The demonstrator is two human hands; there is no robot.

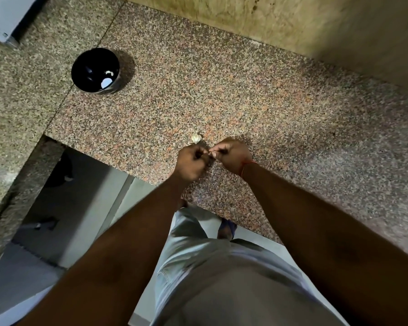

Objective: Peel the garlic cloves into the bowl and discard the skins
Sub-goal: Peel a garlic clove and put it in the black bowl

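Observation:
My left hand (191, 163) and my right hand (231, 154) meet fingertip to fingertip just above the granite counter (245, 95), both with fingers curled, pinching a small garlic clove (210, 154) that is mostly hidden between them. A pale clump of garlic (195, 138) lies on the counter just beyond my hands. Far to the left stands a black bowl (85, 67) with a couple of white peeled pieces (107, 81) inside.
The counter's front edge runs diagonally under my forearms, with the floor and my legs below. A tan wall (280, 20) rises behind the counter. A white appliance corner (3, 17) sits at the top left.

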